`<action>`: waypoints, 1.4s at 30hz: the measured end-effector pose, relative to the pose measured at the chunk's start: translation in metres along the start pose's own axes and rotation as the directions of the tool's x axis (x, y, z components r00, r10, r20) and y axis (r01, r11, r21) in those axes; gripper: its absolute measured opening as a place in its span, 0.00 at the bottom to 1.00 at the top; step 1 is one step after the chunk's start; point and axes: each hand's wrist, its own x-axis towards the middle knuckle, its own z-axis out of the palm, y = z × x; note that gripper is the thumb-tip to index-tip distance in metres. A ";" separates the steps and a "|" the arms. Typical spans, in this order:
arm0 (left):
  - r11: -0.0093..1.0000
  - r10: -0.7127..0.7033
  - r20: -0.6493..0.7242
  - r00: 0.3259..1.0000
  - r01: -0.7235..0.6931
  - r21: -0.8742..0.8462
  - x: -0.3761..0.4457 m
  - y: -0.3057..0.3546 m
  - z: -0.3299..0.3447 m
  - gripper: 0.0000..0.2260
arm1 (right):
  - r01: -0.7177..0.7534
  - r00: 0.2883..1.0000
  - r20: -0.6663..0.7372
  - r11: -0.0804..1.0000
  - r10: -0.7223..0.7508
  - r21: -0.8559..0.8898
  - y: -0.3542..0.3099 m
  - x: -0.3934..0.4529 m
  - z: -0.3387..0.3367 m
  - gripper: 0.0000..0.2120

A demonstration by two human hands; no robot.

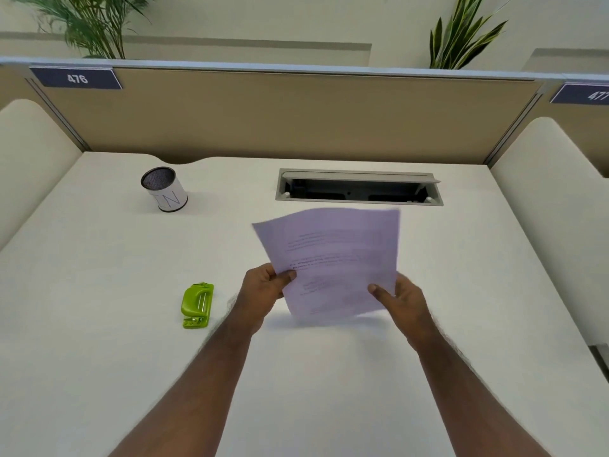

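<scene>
A pale purple printed sheet of paper [333,255] is held up above the white desk [99,357], tilted toward me. My left hand [263,285] pinches its lower left edge, thumb on the front. At the lower right edge my right hand [402,298] holds the sheet, thumb on the front and fingers behind. A green hole punch [197,305] lies on the desk left of my left hand, apart from it.
A white cylindrical pen cup [164,189] marked "IN" stands at the back left. An open grey cable hatch [359,188] is set into the desk behind the paper. Tan partition panels [296,117] and cream side dividers enclose the desk.
</scene>
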 end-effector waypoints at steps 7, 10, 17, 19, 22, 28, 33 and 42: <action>0.864 -0.162 -0.089 0.983 0.098 -0.495 -0.006 -0.006 0.015 0.09 | -0.309 0.951 0.082 0.911 0.298 0.275 0.011 -0.013 0.003 0.53; 0.819 -0.217 -0.015 0.976 0.174 -0.547 -0.015 -0.014 0.028 0.11 | -0.296 0.950 0.216 0.861 0.223 0.413 0.012 -0.012 0.007 0.33; 0.849 -0.131 0.035 0.991 0.130 -0.511 -0.012 -0.003 -0.018 0.16 | -0.155 0.985 -0.027 0.935 0.172 0.318 0.016 -0.002 -0.024 0.12; 0.918 -0.103 0.075 0.992 0.124 -0.377 -0.006 0.011 -0.041 0.18 | -0.146 0.986 -0.034 0.954 0.161 0.260 0.015 0.000 -0.039 0.09; 0.990 -0.072 0.121 0.990 0.086 -0.109 0.001 0.025 -0.058 0.18 | -0.124 0.992 0.010 0.979 0.124 0.161 0.008 0.003 -0.049 0.08; 0.978 0.020 0.070 0.997 -0.034 0.208 0.004 0.025 -0.047 0.09 | -0.110 0.994 0.023 0.993 0.109 0.038 0.014 0.005 -0.043 0.11; 0.911 0.038 0.024 0.999 -0.044 0.411 -0.006 0.001 -0.038 0.10 | -0.112 0.993 0.047 0.993 0.111 0.032 0.028 -0.005 -0.038 0.08; 0.911 0.062 -0.085 0.994 -0.021 0.412 -0.002 -0.001 -0.035 0.07 | -0.127 0.989 -0.085 0.991 0.122 -0.051 0.023 0.001 -0.031 0.07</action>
